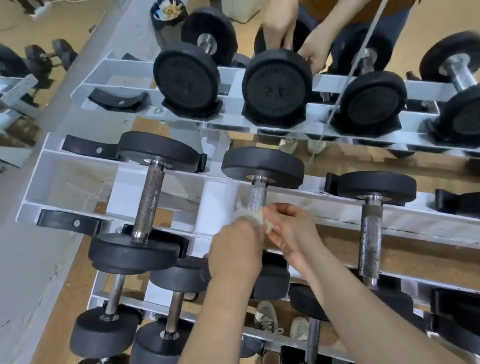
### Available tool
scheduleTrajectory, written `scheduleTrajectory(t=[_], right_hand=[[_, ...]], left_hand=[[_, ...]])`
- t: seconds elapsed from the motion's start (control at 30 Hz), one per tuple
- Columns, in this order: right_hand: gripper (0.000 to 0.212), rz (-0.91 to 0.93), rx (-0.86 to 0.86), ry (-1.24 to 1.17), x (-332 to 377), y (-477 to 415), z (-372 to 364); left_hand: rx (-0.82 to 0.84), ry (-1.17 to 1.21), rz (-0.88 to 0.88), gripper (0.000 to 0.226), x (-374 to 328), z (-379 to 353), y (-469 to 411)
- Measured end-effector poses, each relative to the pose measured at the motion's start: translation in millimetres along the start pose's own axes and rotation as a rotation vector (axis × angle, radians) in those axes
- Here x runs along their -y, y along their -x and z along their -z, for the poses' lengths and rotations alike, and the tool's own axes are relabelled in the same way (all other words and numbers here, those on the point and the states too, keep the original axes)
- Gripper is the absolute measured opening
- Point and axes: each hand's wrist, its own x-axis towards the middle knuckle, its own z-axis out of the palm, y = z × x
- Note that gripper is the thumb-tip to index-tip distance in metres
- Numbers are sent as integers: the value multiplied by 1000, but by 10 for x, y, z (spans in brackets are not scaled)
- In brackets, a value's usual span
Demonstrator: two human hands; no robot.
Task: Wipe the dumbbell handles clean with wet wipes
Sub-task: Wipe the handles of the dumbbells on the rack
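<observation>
A dumbbell with black round ends and a knurled steel handle (258, 196) lies on the top tier of a white rack (58, 180), in the middle of the head view. A crumpled whitish wet wipe (255, 217) is wrapped around the near part of that handle. My left hand (236, 247) grips the wipe around the handle from the left. My right hand (290, 228) pinches the wipe's right side with its fingertips. The near end of this dumbbell is hidden under my hands.
Neighbouring dumbbells lie left (147, 201) and right (371, 237) on the same tier, with smaller ones on lower tiers. A wall mirror (252, 73) behind the rack reflects it, my arms and orange shirt. A black bin (167, 14) stands by the grey wall ledge.
</observation>
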Motion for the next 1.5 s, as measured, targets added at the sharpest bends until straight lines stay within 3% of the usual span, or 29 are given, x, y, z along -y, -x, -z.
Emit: scheduleTrajectory(t=[0.1, 0.23, 0.37, 0.43, 0.63, 0.7, 0.8, 0.9, 1.03, 1.13, 1.23, 1.37, 1.5], right_hand=[[14, 59, -64, -9, -30, -10, 26], [20, 147, -165, 173, -74, -4, 99], [16, 117, -38, 119, 13, 27, 88], [15, 101, 32, 14, 71, 46, 63], [19, 198, -78, 112, -2, 73, -23], [18, 198, -97, 114, -25, 91, -13], [22, 271, -166, 247, -66, 115, 1], [20, 393, -194, 283, -35, 135, -37], [14, 334, -141, 189, 144, 26, -6], [6, 221, -61, 187, 232, -45, 164], [4, 259, -159, 112, 214, -104, 237], [20, 332, -333, 131, 87, -64, 113], [21, 376, -223, 257, -16, 100, 7]], left_hand=[[146, -60, -61, 25, -149, -29, -157], [39, 287, 71, 31, -257, -106, -413], [-51, 343, 42, 35, -341, -154, -560], [-11, 398, 14, 32, -276, -148, -540], [207, 73, -85, 44, 112, -131, -178], [115, 68, -81, 20, 149, -65, -45], [-103, 147, 1, 18, 195, 55, 70], [-176, 388, 177, 14, 208, 125, 27], [-61, 1040, 354, 15, 222, 237, -243], [24, 1261, 320, 16, 226, 332, -345], [-25, 1366, 386, 27, 166, 288, -407], [-169, 1146, 431, 33, 90, 76, -477], [-233, 649, 298, 17, 95, 28, -452]])
